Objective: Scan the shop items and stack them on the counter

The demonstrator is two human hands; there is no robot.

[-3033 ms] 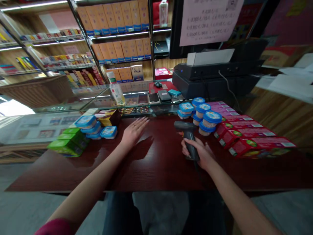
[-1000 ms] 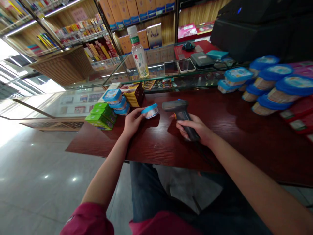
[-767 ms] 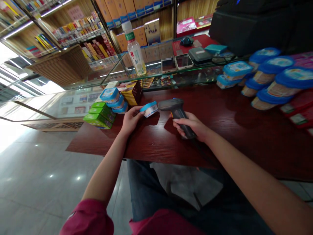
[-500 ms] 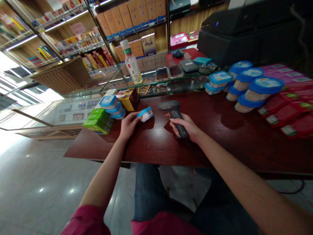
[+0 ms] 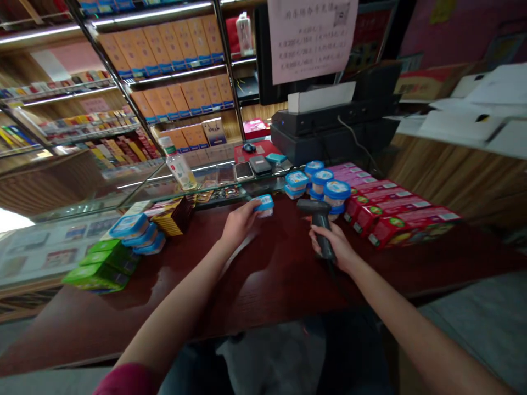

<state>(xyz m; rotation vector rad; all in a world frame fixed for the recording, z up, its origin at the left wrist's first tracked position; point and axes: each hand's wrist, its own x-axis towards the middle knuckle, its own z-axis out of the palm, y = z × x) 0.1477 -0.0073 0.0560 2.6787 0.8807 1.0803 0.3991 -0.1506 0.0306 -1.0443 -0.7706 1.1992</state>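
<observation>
My left hand [image 5: 241, 222] grips a small plastic tub [image 5: 264, 205] with a blue lid by its left side, above the dark red-brown counter [image 5: 255, 274]. My right hand [image 5: 334, 241] is wrapped around the handle of a black barcode scanner [image 5: 323, 225], its head pointing left. A gap separates the scanner from the tub. Just behind the scanner stand stacked blue-lidded tubs [image 5: 337, 190], and a shorter stack of tubs [image 5: 297, 181] is to their left. More blue-lidded tubs [image 5: 142, 233] are piled at the left.
Green boxes [image 5: 101, 266] and brown-yellow boxes [image 5: 175, 214] sit at the left. Red boxes [image 5: 391, 225] line the right. Behind, a glass case bears a bottle [image 5: 179, 164] and a phone [image 5: 244, 171]. A black printer-like machine [image 5: 329, 129] stands at the back.
The view has swung to the right. My left hand has carried the tub rightward, away from the left stack and toward the stacks at the right. The scanner stays in my right hand.
</observation>
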